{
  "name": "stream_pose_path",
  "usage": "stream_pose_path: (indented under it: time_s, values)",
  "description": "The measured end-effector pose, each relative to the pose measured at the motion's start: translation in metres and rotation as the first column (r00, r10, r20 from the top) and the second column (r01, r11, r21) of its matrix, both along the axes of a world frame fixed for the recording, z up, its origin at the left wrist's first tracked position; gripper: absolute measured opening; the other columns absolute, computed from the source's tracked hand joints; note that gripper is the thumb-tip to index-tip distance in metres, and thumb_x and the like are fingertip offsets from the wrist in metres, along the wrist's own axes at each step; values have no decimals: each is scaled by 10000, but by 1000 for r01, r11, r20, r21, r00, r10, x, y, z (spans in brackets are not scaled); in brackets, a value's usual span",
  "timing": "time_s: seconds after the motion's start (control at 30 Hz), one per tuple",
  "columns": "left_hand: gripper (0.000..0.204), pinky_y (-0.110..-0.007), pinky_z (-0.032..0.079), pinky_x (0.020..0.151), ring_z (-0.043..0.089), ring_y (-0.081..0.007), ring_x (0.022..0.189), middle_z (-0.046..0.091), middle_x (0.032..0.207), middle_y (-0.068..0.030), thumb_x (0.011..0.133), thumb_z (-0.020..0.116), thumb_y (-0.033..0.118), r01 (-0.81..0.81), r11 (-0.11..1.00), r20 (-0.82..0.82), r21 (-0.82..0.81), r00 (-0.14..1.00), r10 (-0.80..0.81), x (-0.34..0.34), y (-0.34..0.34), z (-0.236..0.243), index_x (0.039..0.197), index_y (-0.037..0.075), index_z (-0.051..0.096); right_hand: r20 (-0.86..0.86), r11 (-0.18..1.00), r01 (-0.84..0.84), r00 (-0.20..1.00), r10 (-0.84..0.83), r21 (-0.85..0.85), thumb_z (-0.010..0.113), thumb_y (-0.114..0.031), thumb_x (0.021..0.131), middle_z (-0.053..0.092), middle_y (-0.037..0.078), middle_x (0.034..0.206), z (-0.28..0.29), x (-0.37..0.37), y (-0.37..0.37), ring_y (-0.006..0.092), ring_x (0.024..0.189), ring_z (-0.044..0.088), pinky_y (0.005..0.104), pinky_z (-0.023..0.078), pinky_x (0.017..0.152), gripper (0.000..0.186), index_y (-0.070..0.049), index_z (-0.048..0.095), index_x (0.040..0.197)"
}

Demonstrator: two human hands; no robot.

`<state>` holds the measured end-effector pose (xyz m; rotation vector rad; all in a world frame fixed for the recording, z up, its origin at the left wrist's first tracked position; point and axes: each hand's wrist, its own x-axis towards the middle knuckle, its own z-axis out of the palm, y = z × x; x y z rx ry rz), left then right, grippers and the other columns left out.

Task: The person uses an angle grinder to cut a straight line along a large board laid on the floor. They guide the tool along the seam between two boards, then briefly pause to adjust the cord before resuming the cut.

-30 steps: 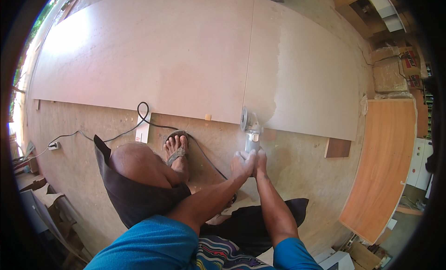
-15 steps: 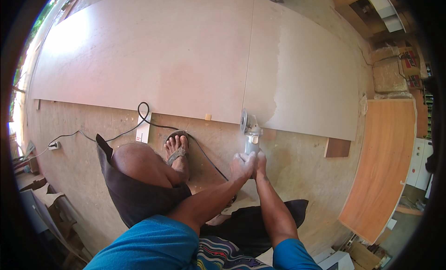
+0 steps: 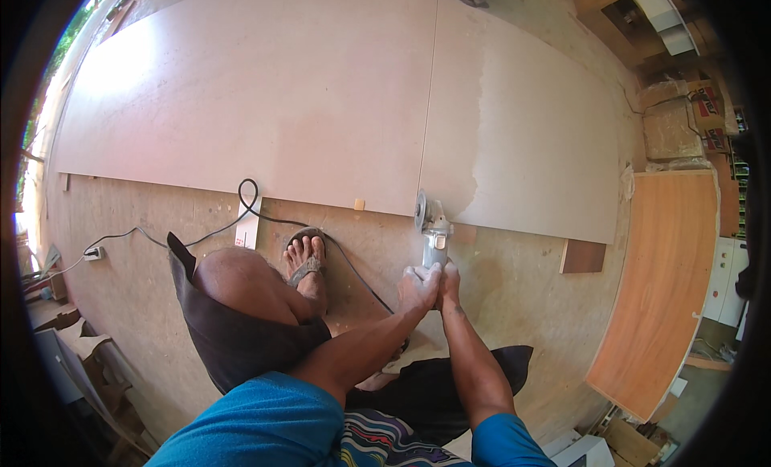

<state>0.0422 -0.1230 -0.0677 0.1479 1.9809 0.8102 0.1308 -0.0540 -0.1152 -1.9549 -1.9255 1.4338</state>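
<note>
Both of my hands are wrapped around the body of a grey angle grinder. My left hand grips it from the left, and my right hand closes on it from the right; both look dusty. The grinder's disc stands on edge at the near edge of a large pale board, beside a thin straight line that runs away across the board. A darker, dusty-looking patch lies right of that line. Whether the disc touches the board is hard to make out.
A black cord loops over the floor past my sandalled foot to a socket block at the left. A small brown wood piece sits under the board's right end. An orange-brown panel and cardboard boxes stand at the right.
Almost nothing differs. The grinder and both hands keep their place at the board's near edge, with the disc shifted only very slightly.
</note>
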Motion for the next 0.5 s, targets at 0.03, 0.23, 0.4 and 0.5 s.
stream_pose_path:
  time_s: [0.03, 0.23, 0.4, 0.5]
  values:
    - [804, -536, 544, 993, 695, -527, 1134, 716, 1122, -385, 908, 693, 652, -1, 1000, 2, 2, 1000, 1, 0, 0, 0, 1117, -125, 694, -10, 1000, -5, 1000, 5, 7, 754, -439, 859, 772, 264, 985, 0, 0, 0, 446, 969, 757, 508, 573, 852, 484, -4, 703, 1066]
    - [776, -539, 550, 979, 702, -530, 1113, 721, 1102, -382, 905, 708, 632, -16, 1000, -35, 22, 999, 16, -2, 3, -3, 1099, -119, 691, -10, 1000, -8, 1000, 8, 29, 756, -450, 854, 775, 258, 1000, 3, -7, 4, 439, 967, 756, 496, 577, 850, 496, -7, 709, 1070]
    - [809, -542, 550, 969, 703, -530, 1109, 716, 1085, -394, 906, 689, 653, -17, 999, -47, 28, 999, 19, -1, 4, -6, 1103, -132, 688, 10, 997, -43, 999, 43, 67, 831, -477, 777, 776, 252, 991, 4, -8, 3, 430, 959, 758, 491, 578, 844, 555, -7, 711, 1048]
    - [817, -544, 550, 959, 705, -530, 1103, 713, 1073, -399, 907, 684, 657, -20, 999, -57, 34, 998, 22, 0, 3, -8, 1097, -137, 689, -15, 999, -7, 1000, 7, 49, 862, -480, 744, 774, 248, 968, 2, -9, 3, 424, 949, 759, 491, 577, 841, 582, -2, 713, 1042]
